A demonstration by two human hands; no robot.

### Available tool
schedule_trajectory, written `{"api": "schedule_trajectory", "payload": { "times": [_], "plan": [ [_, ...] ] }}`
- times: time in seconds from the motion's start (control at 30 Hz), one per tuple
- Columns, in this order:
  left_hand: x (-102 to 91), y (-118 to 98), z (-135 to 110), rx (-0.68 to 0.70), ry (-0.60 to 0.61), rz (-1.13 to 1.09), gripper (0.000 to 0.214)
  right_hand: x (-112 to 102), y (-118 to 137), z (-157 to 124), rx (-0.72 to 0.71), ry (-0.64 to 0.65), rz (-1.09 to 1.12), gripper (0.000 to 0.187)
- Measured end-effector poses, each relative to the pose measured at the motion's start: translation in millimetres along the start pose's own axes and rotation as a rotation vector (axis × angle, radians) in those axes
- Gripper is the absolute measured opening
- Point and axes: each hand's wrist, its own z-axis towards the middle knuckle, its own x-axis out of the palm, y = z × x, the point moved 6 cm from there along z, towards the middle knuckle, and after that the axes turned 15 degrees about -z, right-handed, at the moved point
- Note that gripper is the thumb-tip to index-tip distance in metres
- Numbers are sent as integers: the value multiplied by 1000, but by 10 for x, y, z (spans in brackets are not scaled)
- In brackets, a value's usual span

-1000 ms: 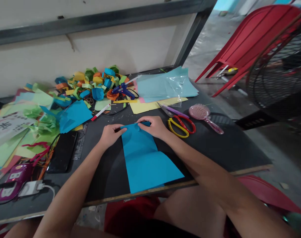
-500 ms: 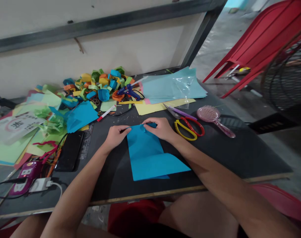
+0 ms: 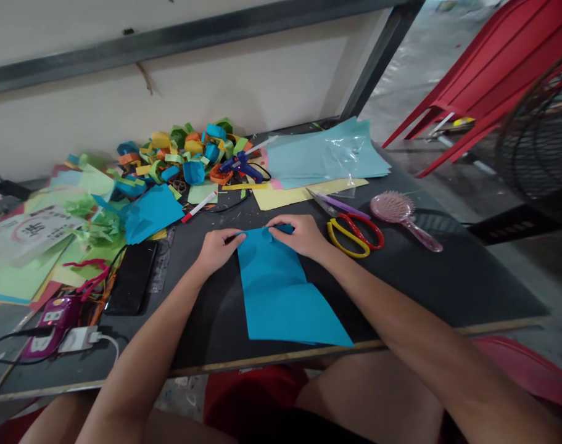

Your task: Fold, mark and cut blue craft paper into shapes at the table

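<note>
A sheet of blue paper [image 3: 281, 283] lies in front of me on the dark table, creased across its middle, its near end close to the table's front edge. My left hand [image 3: 219, 251] pinches the sheet's far left corner between thumb and fingers. At the far right corner my right hand [image 3: 299, 234] is closed on the same edge, where a small piece of the paper curls up beside the thumb. The fingertips of the right hand are partly hidden. Scissors [image 3: 350, 231] with yellow and red handles rest just right of that hand.
Behind the hands are a heap of coloured paper rings [image 3: 174, 157], a blue glue gun [image 3: 243, 165] and a marker [image 3: 200, 207]. A phone [image 3: 131, 277] and a purple power strip [image 3: 53, 324] lie left. A hairbrush [image 3: 403, 219] lies right, light-blue sheets [image 3: 308, 154] at the back.
The near part of the blue sheet has shifted, its lower right corner now nearer the table's front edge. Both hands keep their hold at the far edge. The view has tilted slightly.
</note>
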Motion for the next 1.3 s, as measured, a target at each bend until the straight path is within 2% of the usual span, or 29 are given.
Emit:
{"api": "schedule_trajectory", "payload": {
  "times": [0.3, 0.6, 0.83, 0.9, 1.07, 1.2, 1.3],
  "plan": [
    [-1, -49, -23, 11, 11, 40, 33, -5, 14, -1, -3, 18, -8, 17],
    [-4, -13, -30, -13, -14, -48, 35, -68, 80, -29, -76, -133, 17, 15],
    [47, -177, -87, 156, 82, -109, 29, -111, 132, -38, -170, -188, -32, 14],
    [56, -211, -107, 174, 41, -2, 28, -146, 184, -43, -215, -224, -111, 12],
    [94, -292, -161, 231, -151, 373, 28, -166, 413, -65, -302, -287, -260, 12],
    [207, -442, -253, 430, -148, 530, 29, -135, 594, -125, -371, -312, -268, 11],
    [264, -573, -343, 584, -162, 599, 31, -163, 649, -174, -368, -368, -237, 12]
  ]
}}
